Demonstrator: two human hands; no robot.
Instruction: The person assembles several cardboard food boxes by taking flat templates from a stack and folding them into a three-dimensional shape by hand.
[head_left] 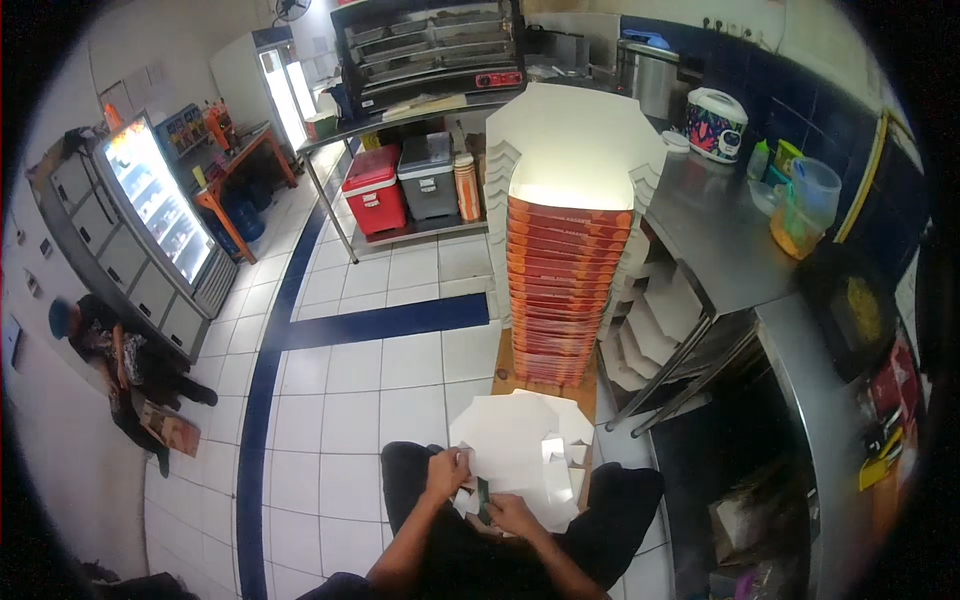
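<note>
On my lap lies a white cardboard box blank (510,440), its side flaps partly folded up. My left hand (447,474) is closed on the blank's near-left corner, fingers pinching a folded flap. Close beside it, my right hand (513,514) grips a small dark green object (484,500) that looks like a stapler, held against the same corner. Its lower part is hidden by my fingers. Just beyond the blank rises a tall stack of nested cardboard boxes (565,290), red and orange outside and white inside, with the lids spread open.
At right runs a steel counter (705,225) with a rice cooker (716,125) and plastic containers (808,195). More white boxes (650,325) sit below it. A red cooler (375,190) and a grey cooler (427,170) stand on a shelf ahead. At far left another person (125,355) sits low.
</note>
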